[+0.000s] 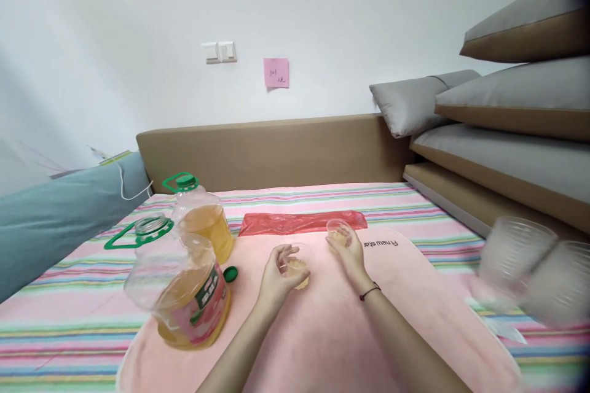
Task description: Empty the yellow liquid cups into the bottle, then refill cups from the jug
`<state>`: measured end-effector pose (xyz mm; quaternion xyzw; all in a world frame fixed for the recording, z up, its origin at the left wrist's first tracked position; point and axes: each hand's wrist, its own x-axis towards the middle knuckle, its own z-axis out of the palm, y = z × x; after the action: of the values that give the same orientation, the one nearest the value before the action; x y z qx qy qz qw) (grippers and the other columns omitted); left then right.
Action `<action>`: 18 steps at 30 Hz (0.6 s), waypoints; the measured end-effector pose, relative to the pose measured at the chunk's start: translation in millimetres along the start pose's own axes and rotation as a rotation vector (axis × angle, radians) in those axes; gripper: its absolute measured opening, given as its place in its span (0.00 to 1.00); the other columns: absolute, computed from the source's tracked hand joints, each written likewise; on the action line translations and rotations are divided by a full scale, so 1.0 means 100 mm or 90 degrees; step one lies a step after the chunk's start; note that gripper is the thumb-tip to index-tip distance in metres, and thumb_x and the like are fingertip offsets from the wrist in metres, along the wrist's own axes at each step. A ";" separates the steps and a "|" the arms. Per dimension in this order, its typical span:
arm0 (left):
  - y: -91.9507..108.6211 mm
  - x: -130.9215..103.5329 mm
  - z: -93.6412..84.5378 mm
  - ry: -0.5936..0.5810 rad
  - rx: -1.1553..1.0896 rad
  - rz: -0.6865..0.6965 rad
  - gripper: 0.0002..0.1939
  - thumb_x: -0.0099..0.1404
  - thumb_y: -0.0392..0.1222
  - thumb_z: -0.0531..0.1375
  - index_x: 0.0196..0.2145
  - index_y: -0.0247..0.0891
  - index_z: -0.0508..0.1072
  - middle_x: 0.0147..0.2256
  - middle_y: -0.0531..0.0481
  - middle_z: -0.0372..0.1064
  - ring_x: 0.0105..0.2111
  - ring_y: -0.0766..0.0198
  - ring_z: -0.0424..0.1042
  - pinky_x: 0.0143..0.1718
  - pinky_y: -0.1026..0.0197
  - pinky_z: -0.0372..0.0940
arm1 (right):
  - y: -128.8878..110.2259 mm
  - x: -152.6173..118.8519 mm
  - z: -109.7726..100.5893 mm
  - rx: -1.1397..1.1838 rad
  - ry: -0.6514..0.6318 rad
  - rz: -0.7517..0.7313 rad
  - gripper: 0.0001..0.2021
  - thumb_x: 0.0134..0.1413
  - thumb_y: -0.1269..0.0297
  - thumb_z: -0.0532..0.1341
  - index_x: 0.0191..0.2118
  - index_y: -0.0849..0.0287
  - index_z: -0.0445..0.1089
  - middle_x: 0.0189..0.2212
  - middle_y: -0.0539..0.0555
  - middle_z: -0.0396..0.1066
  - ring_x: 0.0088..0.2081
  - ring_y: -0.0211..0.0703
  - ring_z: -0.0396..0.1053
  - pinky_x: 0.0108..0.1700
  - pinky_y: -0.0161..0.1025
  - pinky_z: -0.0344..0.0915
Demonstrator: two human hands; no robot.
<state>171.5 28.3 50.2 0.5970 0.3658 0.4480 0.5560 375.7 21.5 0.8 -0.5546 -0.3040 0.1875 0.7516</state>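
Observation:
My left hand (281, 273) is wrapped round a clear plastic cup (303, 253) with some yellowish liquid low inside it. Farther forward and to the right, my right hand (349, 250) grips a second clear cup (337, 227), which also holds a little pale yellow liquid. Both cups are over the pink mat (318, 325). To the left stands an uncapped large clear jug (184, 295) of amber liquid with a green handle and a pink label. Its green cap (230, 274) lies beside it. Behind is a capped jug (207, 221), partly full.
Two stacks of clear plastic cups (514, 255) stand at the right. A red plastic bag (302, 222) lies flat along the mat's far edge. Grey and brown cushions (516, 135) are piled at the right, and a brown backrest (276, 153) runs along the wall.

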 end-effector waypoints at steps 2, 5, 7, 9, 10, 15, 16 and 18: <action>0.04 -0.14 0.02 -0.008 -0.011 -0.006 0.31 0.40 0.38 0.71 0.42 0.41 0.66 0.48 0.43 0.73 0.44 0.58 0.75 0.46 0.54 0.67 | -0.22 -0.19 -0.14 0.002 -0.020 -0.014 0.33 0.35 0.56 0.72 0.51 0.61 0.68 0.52 0.65 0.72 0.54 0.56 0.70 0.56 0.53 0.66; 0.03 -0.38 0.10 -0.020 -0.031 -0.009 0.31 0.41 0.38 0.70 0.43 0.42 0.65 0.48 0.45 0.72 0.47 0.58 0.73 0.47 0.55 0.67 | -0.52 -0.53 -0.37 -0.016 -0.054 -0.049 0.32 0.37 0.59 0.72 0.52 0.58 0.69 0.52 0.63 0.73 0.55 0.55 0.70 0.56 0.54 0.67; -0.01 -0.53 0.17 -0.029 -0.045 -0.010 0.31 0.40 0.37 0.70 0.43 0.43 0.65 0.47 0.47 0.71 0.49 0.58 0.72 0.48 0.56 0.67 | -0.64 -0.74 -0.51 -0.041 -0.067 -0.067 0.30 0.38 0.61 0.72 0.52 0.57 0.70 0.51 0.63 0.74 0.55 0.56 0.71 0.56 0.57 0.67; -0.06 -0.66 0.24 -0.043 -0.060 -0.017 0.31 0.39 0.36 0.71 0.42 0.43 0.64 0.45 0.47 0.71 0.48 0.57 0.72 0.45 0.56 0.68 | -0.69 -0.91 -0.61 -0.069 -0.072 -0.076 0.29 0.37 0.63 0.72 0.51 0.57 0.71 0.50 0.62 0.75 0.53 0.57 0.72 0.55 0.58 0.67; -0.09 -0.71 0.27 -0.052 -0.067 -0.022 0.31 0.39 0.36 0.71 0.41 0.43 0.64 0.44 0.47 0.70 0.47 0.56 0.73 0.43 0.56 0.69 | -0.70 -0.97 -0.64 -0.084 -0.076 -0.081 0.29 0.37 0.64 0.72 0.50 0.57 0.71 0.49 0.62 0.75 0.52 0.57 0.72 0.55 0.58 0.68; -0.21 -0.83 0.33 -0.088 -0.080 -0.038 0.31 0.38 0.34 0.70 0.40 0.42 0.64 0.43 0.47 0.70 0.45 0.57 0.73 0.41 0.57 0.69 | -0.70 -1.08 -0.74 -0.206 -0.124 -0.171 0.25 0.39 0.68 0.68 0.49 0.58 0.71 0.49 0.61 0.75 0.52 0.55 0.72 0.54 0.55 0.67; -0.22 -0.83 0.34 -0.093 -0.080 -0.039 0.31 0.38 0.33 0.70 0.40 0.42 0.64 0.43 0.47 0.70 0.44 0.58 0.73 0.41 0.58 0.69 | -0.70 -1.09 -0.75 -0.236 -0.127 -0.195 0.25 0.40 0.69 0.67 0.49 0.58 0.71 0.49 0.60 0.75 0.51 0.55 0.72 0.54 0.55 0.67; -0.24 -0.84 0.34 -0.105 -0.080 -0.040 0.31 0.37 0.33 0.70 0.40 0.42 0.64 0.43 0.47 0.70 0.44 0.58 0.73 0.40 0.58 0.69 | -0.72 -1.10 -0.77 -0.293 -0.132 -0.245 0.24 0.41 0.70 0.65 0.49 0.58 0.71 0.48 0.60 0.75 0.51 0.55 0.71 0.54 0.56 0.67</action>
<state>177.2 -58.5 16.6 0.5839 0.3085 0.4017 0.6344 340.7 -124.4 26.8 -0.6204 -0.5128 0.0231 0.5930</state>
